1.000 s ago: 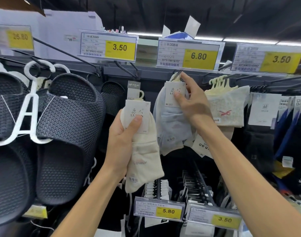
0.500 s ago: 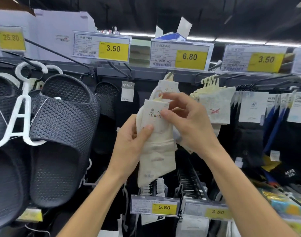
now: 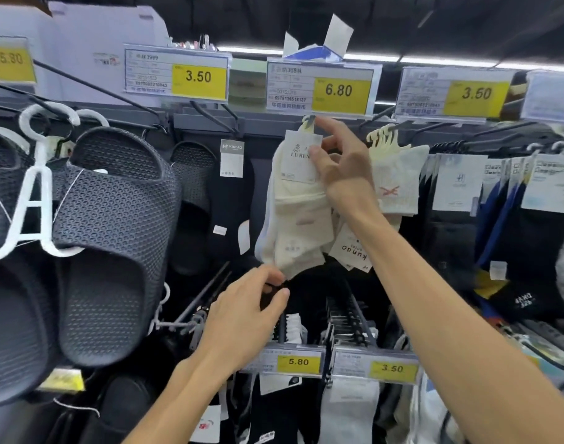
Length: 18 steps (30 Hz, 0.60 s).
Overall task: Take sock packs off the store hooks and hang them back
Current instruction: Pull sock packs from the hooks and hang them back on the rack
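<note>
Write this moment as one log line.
cream sock pack: hangs under 6.80 tag | right hand: touching its card | left hand: at dark item, grip unclear

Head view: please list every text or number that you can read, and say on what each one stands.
"25.80": far-left tag
"3.50": upper left tag
"6.80": upper middle tag
"3.50": upper right tag
"5.80": lower left tag
"3.50": lower right tag
"KUNAO": black sock card
"LUREN": cream sock pack, partly behind the right hand
Small print on the tags: too blurred to read.
</note>
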### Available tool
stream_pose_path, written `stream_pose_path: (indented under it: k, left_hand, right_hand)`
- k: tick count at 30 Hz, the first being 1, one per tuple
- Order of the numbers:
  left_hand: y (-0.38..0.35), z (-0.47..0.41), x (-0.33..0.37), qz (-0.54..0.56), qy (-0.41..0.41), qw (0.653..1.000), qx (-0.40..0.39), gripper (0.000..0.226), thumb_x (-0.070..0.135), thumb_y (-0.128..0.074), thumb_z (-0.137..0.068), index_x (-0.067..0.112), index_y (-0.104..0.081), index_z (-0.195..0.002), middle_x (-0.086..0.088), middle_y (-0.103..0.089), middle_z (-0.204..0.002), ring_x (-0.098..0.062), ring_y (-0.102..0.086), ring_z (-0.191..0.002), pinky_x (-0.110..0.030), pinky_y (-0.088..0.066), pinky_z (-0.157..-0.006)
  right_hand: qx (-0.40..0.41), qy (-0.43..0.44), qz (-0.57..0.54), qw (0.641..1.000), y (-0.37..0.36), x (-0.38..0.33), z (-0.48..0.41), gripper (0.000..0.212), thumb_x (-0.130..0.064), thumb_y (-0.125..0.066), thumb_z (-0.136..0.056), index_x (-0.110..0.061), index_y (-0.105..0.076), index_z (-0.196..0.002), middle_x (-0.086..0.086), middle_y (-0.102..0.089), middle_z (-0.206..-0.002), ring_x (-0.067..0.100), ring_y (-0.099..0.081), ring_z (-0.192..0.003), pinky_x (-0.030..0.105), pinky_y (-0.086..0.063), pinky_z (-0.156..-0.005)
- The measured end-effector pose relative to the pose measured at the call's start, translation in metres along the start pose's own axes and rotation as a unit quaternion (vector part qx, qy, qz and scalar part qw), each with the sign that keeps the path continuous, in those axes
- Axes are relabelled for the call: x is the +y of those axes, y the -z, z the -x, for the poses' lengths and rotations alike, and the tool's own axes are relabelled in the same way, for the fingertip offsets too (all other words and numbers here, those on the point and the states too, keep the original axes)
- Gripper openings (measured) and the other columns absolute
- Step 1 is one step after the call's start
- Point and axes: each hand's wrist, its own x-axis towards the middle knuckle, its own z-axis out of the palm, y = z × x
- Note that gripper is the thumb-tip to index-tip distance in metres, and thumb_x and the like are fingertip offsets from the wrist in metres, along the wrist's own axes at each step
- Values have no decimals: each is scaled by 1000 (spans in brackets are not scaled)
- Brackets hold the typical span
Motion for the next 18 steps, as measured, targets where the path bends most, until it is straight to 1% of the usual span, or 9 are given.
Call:
stream_pose_path:
  k: [1, 3, 5, 7, 10, 12, 14, 16, 18]
  left_hand:
    - [0, 2, 0, -25, 1, 1000, 3, 17, 50, -46, -92, 42, -57, -103, 27, -64, -100, 5, -60, -98, -36, -54, -85]
    - [1, 7, 6, -114, -13, 993, 26, 17, 46, -45, -94, 37, -60, -98, 21, -64, -93, -3, -63, -92, -35, -53, -77]
    - [3, 12, 17, -210, -69, 971, 90, 19, 37, -48, -95, 28, -64, -93, 13, -65, -86, -13, -64, -80, -34, -50, -66]
    - [1, 19, 35, -197, -134, 959, 152, 18, 27, -51, -94, 20, -66, -87, 8, -65, -81, -18, -60, -72, -33, -45, -62]
    - [-28, 41, 73, -89, -220, 957, 166, 15, 23, -51, -94, 17, -64, -88, 5, -65, -81, -16, -57, -72, -34, -44, -65]
    - [-69, 66, 104, -16, -260, 958, 115, 14, 22, -51, -95, 15, -61, -88, 2, -64, -79, -17, -56, -71, -35, -43, -62]
    - [-126, 106, 134, 24, -268, 963, 24, 14, 22, -49, -93, 15, -59, -87, 1, -64, -79, -18, -55, -72, -33, -43, -60]
    - [-191, 166, 157, 17, -234, 963, -136, 16, 21, -49, -90, 16, -63, -94, 1, -69, -87, -20, -61, -80, -33, -44, -61]
    - [-258, 238, 172, -5, -172, 929, -326, 17, 18, -52, -91, 18, -66, -101, 1, -71, -98, -22, -64, -89, -31, -42, -61]
  right_hand:
    - [-6, -3, 2, 1000, -1, 0, 2, 44, -11, -55, -97, -27, -51, -138, 3, -63, -98, 21, -64, -87, 36, -58, -73]
    - [-24, -15, 5, 1000, 2, 1, 13, 50, -9, -54, -96, -27, -47, -142, 0, -62, -107, 12, -64, -92, 33, -58, -79]
    - [-34, -6, 27, 999, 13, -2, 37, 54, -9, -54, -95, -28, -44, -144, -4, -55, -126, 4, -56, -114, 33, -52, -98]
    - [-33, 30, 48, 998, 34, -7, 74, 53, -11, -55, -94, -25, -44, -143, -6, -48, -137, 4, -44, -129, 37, -42, -109]
    - [-26, 72, 58, 995, 82, -9, 151, 40, -11, -57, -94, -17, -54, -133, -6, -54, -132, 6, -49, -126, 31, -45, -104]
    - [-28, 38, 70, 996, 121, 0, 214, 32, -8, -53, -96, -13, -60, -126, -3, -58, -125, 8, -54, -120, 26, -46, -99]
    - [-27, -59, 78, 995, 165, 15, 285, 31, -6, -45, -99, -13, -61, -124, -2, -60, -121, 6, -56, -114, 19, -45, -95]
    - [-20, -212, 101, 972, 214, 31, 373, 32, -10, -42, -100, -21, -58, -126, -7, -60, -119, 2, -57, -111, 14, -44, -92]
    - [-29, -369, 154, 916, 271, 44, 473, 34, -13, -47, -99, -31, -55, -127, -9, -59, -118, 6, -57, -112, 16, -43, -91]
